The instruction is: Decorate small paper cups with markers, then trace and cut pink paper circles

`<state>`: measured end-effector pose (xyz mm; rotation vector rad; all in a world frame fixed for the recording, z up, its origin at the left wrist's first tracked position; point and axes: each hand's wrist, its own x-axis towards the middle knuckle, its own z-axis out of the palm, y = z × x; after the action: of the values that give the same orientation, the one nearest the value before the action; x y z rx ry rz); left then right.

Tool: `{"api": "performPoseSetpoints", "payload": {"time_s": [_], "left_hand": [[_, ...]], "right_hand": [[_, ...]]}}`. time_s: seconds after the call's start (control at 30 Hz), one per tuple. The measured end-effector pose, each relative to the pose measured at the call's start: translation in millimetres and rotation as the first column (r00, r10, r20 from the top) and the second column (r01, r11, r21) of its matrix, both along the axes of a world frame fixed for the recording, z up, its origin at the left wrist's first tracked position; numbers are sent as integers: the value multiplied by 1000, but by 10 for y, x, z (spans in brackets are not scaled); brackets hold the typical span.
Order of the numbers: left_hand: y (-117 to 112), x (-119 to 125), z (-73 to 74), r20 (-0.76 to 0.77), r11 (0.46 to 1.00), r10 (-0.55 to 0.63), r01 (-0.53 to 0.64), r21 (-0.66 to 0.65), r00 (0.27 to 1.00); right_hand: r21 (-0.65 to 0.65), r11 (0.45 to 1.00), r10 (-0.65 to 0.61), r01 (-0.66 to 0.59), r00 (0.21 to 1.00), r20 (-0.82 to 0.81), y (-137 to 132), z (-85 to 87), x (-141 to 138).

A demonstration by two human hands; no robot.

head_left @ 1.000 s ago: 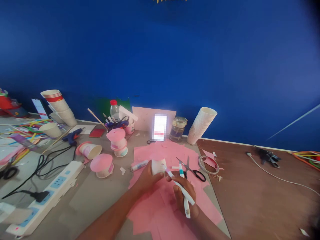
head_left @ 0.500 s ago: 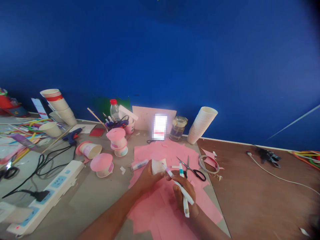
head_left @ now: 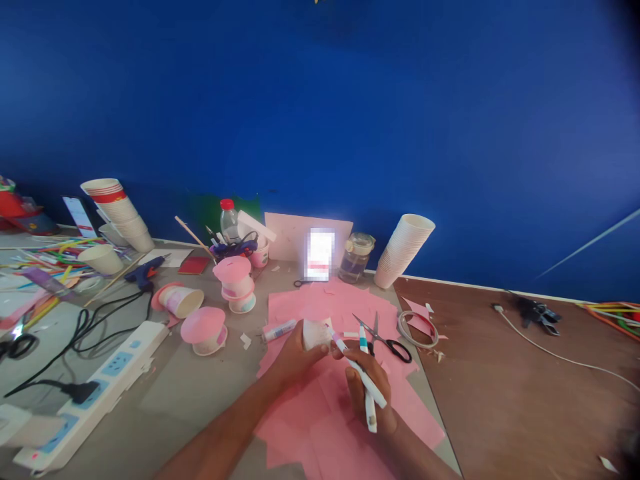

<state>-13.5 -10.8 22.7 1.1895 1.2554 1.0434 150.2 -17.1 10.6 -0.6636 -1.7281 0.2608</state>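
My left hand [head_left: 295, 357] is closed around a small white paper cup [head_left: 314, 333], held on its side just above the pink paper sheets [head_left: 325, 413]. My right hand [head_left: 373, 393] grips two white markers [head_left: 367, 387], one with a pink band and one with a teal band. The tip of the pink-banded marker touches the cup's side. Black-handled scissors [head_left: 385, 339] lie open on the pink paper just beyond my right hand.
Pink-topped cups [head_left: 205, 328] and a glue stick [head_left: 277, 329] sit to the left, with a power strip [head_left: 85, 393], black cables and a glue gun [head_left: 145, 270]. Stacks of paper cups [head_left: 403, 252], a jar [head_left: 356, 257] and a lit phone [head_left: 320, 255] stand by the blue wall. A white cable [head_left: 560, 357] crosses the brown table.
The markers in my right hand shifted slightly up and left against the cup. Otherwise nothing has moved.
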Motion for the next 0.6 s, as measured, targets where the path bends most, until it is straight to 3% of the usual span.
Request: {"api": "performPoseSetpoints", "payload": {"time_s": [0.37,0.6], "left_hand": [[-7,6,59,32,1000,-18,18,18,999],[-17,19,72,26,999,30,-31,9,999]], "right_hand": [[-35,998,53,-53,999,0,-14,-38,2],[-36,996,80,-79,997,4,-26,-77,-4]]}}
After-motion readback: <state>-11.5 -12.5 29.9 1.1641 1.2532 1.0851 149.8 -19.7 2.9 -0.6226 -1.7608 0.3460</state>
